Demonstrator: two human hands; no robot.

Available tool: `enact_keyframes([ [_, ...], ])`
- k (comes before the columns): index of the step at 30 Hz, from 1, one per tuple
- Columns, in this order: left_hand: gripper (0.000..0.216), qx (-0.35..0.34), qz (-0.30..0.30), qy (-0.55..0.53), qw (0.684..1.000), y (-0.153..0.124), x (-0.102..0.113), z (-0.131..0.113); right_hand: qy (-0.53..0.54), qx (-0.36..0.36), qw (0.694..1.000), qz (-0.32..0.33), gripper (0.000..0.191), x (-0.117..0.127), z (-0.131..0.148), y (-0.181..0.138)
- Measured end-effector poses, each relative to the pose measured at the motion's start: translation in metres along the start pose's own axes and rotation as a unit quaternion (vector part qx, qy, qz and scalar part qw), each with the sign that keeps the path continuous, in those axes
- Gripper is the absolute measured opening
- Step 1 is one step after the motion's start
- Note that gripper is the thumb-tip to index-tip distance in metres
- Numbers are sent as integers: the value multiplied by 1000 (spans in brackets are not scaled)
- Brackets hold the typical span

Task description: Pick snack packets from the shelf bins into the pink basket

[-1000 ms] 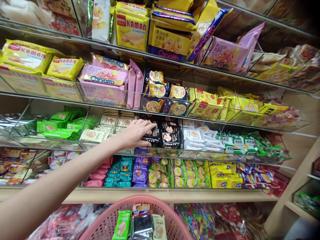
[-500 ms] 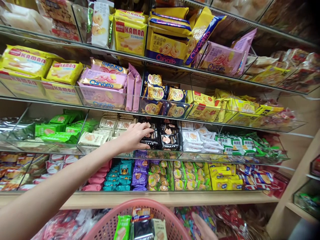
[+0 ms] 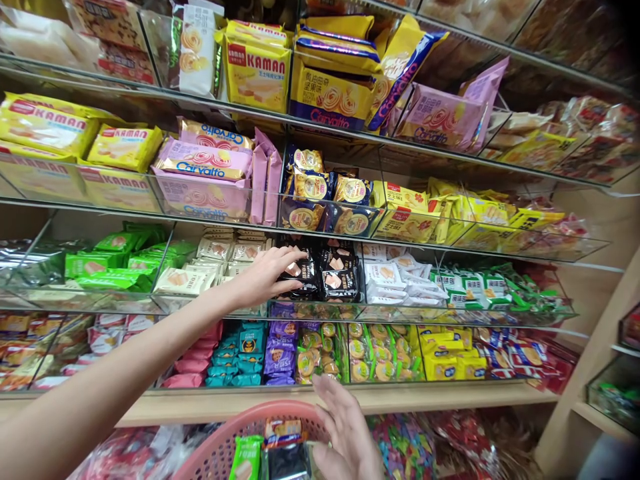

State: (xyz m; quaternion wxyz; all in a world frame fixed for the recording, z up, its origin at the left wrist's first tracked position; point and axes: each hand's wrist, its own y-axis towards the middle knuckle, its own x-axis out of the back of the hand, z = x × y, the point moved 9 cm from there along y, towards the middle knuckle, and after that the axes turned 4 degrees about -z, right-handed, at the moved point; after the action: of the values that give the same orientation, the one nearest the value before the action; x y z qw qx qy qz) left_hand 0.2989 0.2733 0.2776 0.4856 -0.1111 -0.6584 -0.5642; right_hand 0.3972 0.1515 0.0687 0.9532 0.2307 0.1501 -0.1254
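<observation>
My left hand (image 3: 264,277) reaches from the lower left to the middle shelf, its fingers curled over a black snack packet (image 3: 306,272) in a clear bin, thumb under the packet's near edge. More black packets (image 3: 341,279) lie just right of it, and cream packets (image 3: 215,252) just left. My right hand (image 3: 346,435) hovers at the bottom centre over a pink basket (image 3: 235,430), fingers spread and holding nothing. In the basket lie a green packet (image 3: 244,457) and a dark packet (image 3: 286,461).
Glass-fronted shelves hold snack packets: yellow wafer boxes (image 3: 257,70) and pink cookie boxes (image 3: 205,163) above, green packets (image 3: 120,257) at left, white packets (image 3: 395,277) at right. A wooden ledge (image 3: 450,395) runs below, and a wooden side shelf (image 3: 605,373) stands at right.
My right hand has come up from the bottom edge and now spreads over the basket. My left hand stays on the black packet. The view has tilted down slightly.
</observation>
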Motion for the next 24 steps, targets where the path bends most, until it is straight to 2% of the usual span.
enact_keyframes([
  [5, 50, 0, -4, -28, 1000, 2, 2, 3, 21, -26, 998, 55, 52, -42, 26, 24],
  [10, 44, -7, -11, -43, 999, 2, 2, 6, 28, -27, 995, 86, 47, -69, 49, 51],
  [14, 47, -10, -12, -38, 999, 2, 4, 6, 36, -6, 996, 82, 44, -76, 55, 68],
  [24, 50, -13, -23, -24, 999, 5, 13, 5, 57, -36, 995, 72, 46, -79, 45, 81],
])
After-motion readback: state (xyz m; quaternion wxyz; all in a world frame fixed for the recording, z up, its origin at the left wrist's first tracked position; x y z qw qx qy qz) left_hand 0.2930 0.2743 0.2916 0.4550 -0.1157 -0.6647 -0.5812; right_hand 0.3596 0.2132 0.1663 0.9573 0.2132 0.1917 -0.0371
